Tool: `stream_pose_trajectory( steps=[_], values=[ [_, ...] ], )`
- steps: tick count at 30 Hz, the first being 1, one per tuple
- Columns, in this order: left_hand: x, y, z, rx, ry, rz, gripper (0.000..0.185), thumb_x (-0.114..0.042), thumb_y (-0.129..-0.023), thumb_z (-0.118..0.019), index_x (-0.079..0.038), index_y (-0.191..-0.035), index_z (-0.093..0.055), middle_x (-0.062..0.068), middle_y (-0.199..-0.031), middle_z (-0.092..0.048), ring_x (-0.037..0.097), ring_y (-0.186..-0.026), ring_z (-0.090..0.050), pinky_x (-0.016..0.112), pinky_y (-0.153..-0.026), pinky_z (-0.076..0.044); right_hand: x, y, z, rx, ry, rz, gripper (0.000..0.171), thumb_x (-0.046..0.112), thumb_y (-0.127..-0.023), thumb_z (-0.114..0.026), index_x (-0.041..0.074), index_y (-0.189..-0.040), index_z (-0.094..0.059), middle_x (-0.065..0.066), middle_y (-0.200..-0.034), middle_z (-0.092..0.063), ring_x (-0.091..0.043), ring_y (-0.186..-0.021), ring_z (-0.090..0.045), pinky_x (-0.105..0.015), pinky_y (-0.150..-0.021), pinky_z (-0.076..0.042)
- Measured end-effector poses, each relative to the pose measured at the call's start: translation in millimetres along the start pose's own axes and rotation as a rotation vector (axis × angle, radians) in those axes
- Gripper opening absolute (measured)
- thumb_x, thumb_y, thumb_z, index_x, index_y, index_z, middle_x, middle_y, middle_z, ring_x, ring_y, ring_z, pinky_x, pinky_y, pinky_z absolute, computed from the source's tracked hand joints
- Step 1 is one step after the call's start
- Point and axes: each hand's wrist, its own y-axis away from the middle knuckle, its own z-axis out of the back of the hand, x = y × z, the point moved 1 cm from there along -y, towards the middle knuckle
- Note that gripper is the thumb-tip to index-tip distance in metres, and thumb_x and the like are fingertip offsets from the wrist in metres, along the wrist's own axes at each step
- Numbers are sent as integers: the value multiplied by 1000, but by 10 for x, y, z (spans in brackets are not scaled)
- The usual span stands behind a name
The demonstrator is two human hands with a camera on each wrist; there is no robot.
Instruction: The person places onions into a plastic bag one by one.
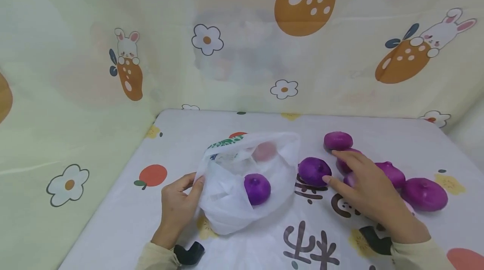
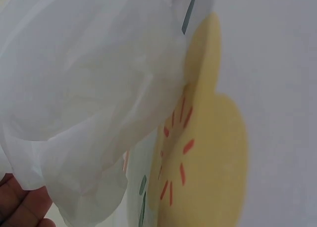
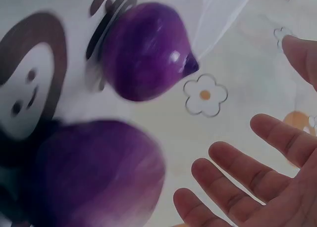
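The onion [image 1: 314,171] just right of the bag [image 1: 242,186] is neared by the right hand [image 1: 364,186] with fingers spread, the rim is pinched by the left hand [image 1: 177,207], and a slack rim could block entry.

We found large dark brown brush-style characters printed on the white patterned cloth [image 1: 378,135] over the counter, near its front edge, but we could not read them. The thin white plastic bag [image 1: 227,207] bore green print, too crumpled and small to read.
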Motion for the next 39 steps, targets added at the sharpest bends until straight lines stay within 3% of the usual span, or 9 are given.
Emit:
stream_pose_trajectory(
  steps=[6, 12, 14, 21, 23, 34, 39],
  values=[
    [29, -4, 35, -8, -22, -1, 12, -2, -89, -79, -3, -100, -82, 5, -94, -81, 20, -85, -78, 40, -78, -63, -72, -48, -116, 13, -32, 26, 75, 41, -89, -83, 4, -147, -53, -24, -143, -55, -46, -126, -55, -70, -98, -46],
    [40, 18, 41, -15, -5, 4, 11, -2, -87, -80, -2, -98, -82, 6, -92, -81, 20, -83, -78, 12, -78, -54, -22, -176, -251, 61, -51, 33, 77, 34, -88, -84, -1, -148, -51, -25, -148, -52, -46, -135, -47, -69, -104, -42],
    [40, 27, 41, -16, -4, 6, 11, -2, -87, -80, -2, -98, -82, 6, -93, -81, 20, -83, -78, 9, -79, -52, -3, -216, -292, 91, -52, 27, 77, 33, -88, -84, -1, -149, -50, -26, -148, -51, -47, -138, -44, -70, -106, -39],
    [30, 32, 32, -5, 2, 2, 10, -3, -88, -79, -1, -98, -82, 7, -95, -81, 20, -84, -78, 40, -78, -63, 46, -274, -451, 89, -77, 32, 75, 26, -85, -86, -3, -146, -52, -31, -145, -48, -52, -132, -48, -71, -105, -40],
    [25, 26, 21, 0, 8, 4, 10, -3, -88, -79, -2, -98, -82, 6, -94, -81, 19, -84, -78, 43, -77, -63, 46, -274, -477, 81, -77, 28, 75, 25, -84, -86, -3, -146, -52, -33, -145, -47, -52, -132, -48, -71, -106, -40],
    [-24, -34, -9, 9, 32, -8, 9, -3, -89, -78, -4, -97, -82, 5, -90, -80, 17, -82, -77, 40, -75, -63, 19, -261, -566, 104, -56, 7, 78, 21, -82, -88, -6, -145, -52, -38, -142, -47, -56, -128, -50, -70, -104, -41],
    [-5, -29, 15, -11, 20, -12, 9, -3, -88, -79, -4, -96, -82, 4, -89, -80, 16, -82, -77, 28, -76, -61, 33, -291, -643, 98, -21, 26, 76, 21, -83, -87, -6, -144, -52, -39, -140, -49, -58, -122, -54, -70, -99, -45]
  ],
)
